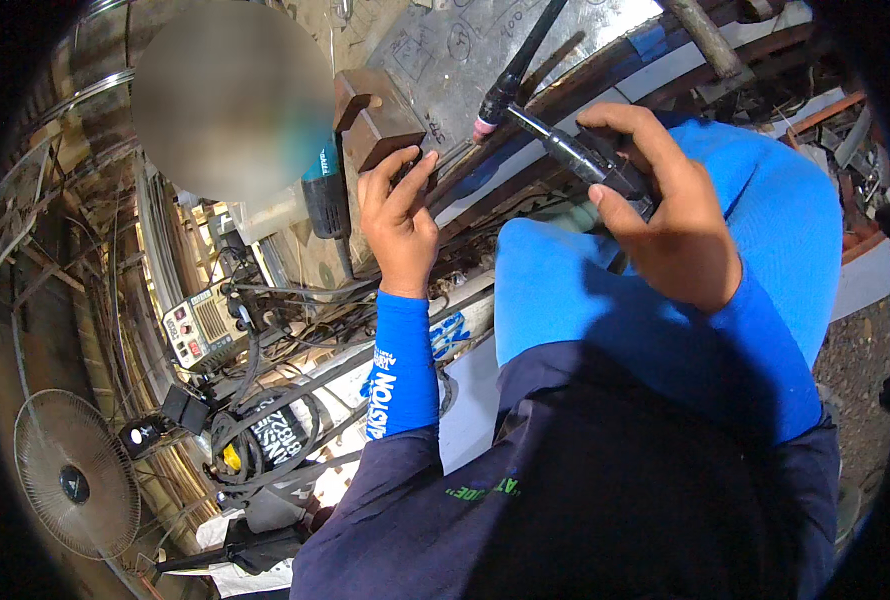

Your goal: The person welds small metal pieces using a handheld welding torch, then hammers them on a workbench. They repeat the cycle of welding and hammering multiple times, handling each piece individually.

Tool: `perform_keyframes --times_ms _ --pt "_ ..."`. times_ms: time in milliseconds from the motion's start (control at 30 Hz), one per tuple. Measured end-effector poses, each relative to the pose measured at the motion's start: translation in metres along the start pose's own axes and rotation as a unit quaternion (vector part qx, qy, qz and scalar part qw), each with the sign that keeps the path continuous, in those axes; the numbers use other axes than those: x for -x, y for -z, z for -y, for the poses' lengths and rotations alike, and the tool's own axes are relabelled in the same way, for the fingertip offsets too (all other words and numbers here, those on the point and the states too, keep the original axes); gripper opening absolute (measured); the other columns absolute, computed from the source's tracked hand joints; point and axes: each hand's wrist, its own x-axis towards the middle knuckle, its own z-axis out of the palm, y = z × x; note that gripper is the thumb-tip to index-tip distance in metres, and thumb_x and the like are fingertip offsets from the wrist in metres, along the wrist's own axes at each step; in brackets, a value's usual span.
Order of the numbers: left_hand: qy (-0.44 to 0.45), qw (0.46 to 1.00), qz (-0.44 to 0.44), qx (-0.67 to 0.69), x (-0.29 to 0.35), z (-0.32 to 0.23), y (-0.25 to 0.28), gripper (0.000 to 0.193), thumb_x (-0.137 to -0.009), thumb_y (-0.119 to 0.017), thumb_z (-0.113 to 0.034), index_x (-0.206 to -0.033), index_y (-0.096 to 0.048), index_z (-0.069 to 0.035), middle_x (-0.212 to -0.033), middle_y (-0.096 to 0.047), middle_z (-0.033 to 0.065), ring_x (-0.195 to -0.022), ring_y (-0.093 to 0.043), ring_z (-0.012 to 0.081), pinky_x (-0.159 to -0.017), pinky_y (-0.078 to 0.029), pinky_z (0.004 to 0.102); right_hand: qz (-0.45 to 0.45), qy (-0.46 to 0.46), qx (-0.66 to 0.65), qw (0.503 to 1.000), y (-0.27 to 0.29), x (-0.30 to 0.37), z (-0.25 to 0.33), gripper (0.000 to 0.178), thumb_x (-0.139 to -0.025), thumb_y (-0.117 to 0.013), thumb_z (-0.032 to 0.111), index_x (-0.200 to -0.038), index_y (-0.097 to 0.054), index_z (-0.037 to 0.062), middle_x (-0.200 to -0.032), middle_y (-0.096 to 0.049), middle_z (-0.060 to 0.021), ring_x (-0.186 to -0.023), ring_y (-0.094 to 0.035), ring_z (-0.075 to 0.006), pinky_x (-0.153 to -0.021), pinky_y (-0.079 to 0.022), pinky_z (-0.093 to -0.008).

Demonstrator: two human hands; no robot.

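Your dark shirt [605, 480] is closest. Right hand [680, 215] grips the TIG torch [557, 140], near the metal sheet [430, 55]. Likely light, stiff; pink cup [482, 129] probably brittle, so hold the black handle [605, 172]. Left hand [400, 220] beside brown steel block [383, 125]; can't tell if pinching.

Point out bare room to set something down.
The marked grey metal sheet is bare between the brown block and the torch in the right hand. Crowded: cables around the control box, left; scrap, far right.

Two hands [400, 230] [680, 225], one torch [570, 152], one fan [75, 485].
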Motion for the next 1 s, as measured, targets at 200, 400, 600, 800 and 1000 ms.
perform_keyframes --times_ms 200,400,600,800,1000 --pt "-0.036 0.999 -0.004 0.003 -0.001 0.008 -0.002 0.071 -0.065 -0.056 0.016 -0.123 -0.084 -0.015 -0.127 -0.074 0.0075 -0.115 -0.063 0.0328 -0.103 -0.053 0.0408 -0.015 -0.014 0.004 1.000 -0.006 0.001 0.002 0.051 -0.093 -0.069 -0.002 -0.142 -0.060 0.0077 -0.096 -0.070 -0.0199 -0.083 -0.074 -0.0330 -0.078 -0.057 -0.0400" --pt "-0.057 0.998 -0.005 0.002 0.001 0.009 -0.002 0.069 -0.066 -0.057 0.015 -0.123 -0.083 -0.013 -0.128 -0.074 0.0078 -0.115 -0.064 0.0336 -0.101 -0.054 0.0418 -0.034 0.007 0.001 0.999 -0.007 0.001 -0.004 0.051 -0.093 -0.069 -0.002 -0.142 -0.060 0.0072 -0.094 -0.069 -0.0189 -0.080 -0.072 -0.0309 -0.077 -0.057 -0.0396" --pt "-0.107 0.994 -0.033 -0.011 0.000 0.014 -0.007 0.068 -0.065 -0.056 0.015 -0.124 -0.082 -0.008 -0.123 -0.077 0.0092 -0.111 -0.065 0.0344 -0.102 -0.054 0.0441 -0.035 0.009 0.004 0.999 -0.008 0.001 -0.004 0.051 -0.093 -0.069 -0.002 -0.142 -0.060 0.0070 -0.092 -0.068 -0.0177 -0.078 -0.070 -0.0292 -0.075 -0.056 -0.0386" --pt "-0.113 0.993 -0.034 -0.016 -0.002 0.013 -0.008 0.070 -0.064 -0.057 0.014 -0.126 -0.081 -0.007 -0.121 -0.078 0.0100 -0.107 -0.066 0.0352 -0.100 -0.054 0.0445 -0.035 0.018 -0.011 0.999 -0.006 0.001 -0.006 0.050 -0.093 -0.068 -0.002 -0.143 -0.059 0.0048 -0.090 -0.067 -0.0169 -0.075 -0.068 -0.0259 -0.072 -0.055 -0.0376" --pt "-0.086 0.995 -0.045 -0.040 -0.005 0.008 -0.003 0.070 -0.063 -0.055 0.015 -0.126 -0.080 -0.006 -0.121 -0.079 0.0122 -0.113 -0.071 0.0343 -0.102 -0.056 0.0444 -0.007 -0.010 -0.006 1.000 -0.002 0.001 -0.006 0.055 -0.097 -0.066 -0.002 -0.149 -0.053 0.0042 -0.104 -0.066 -0.0060 -0.085 -0.058 -0.0085 -0.076 -0.049 -0.0252"
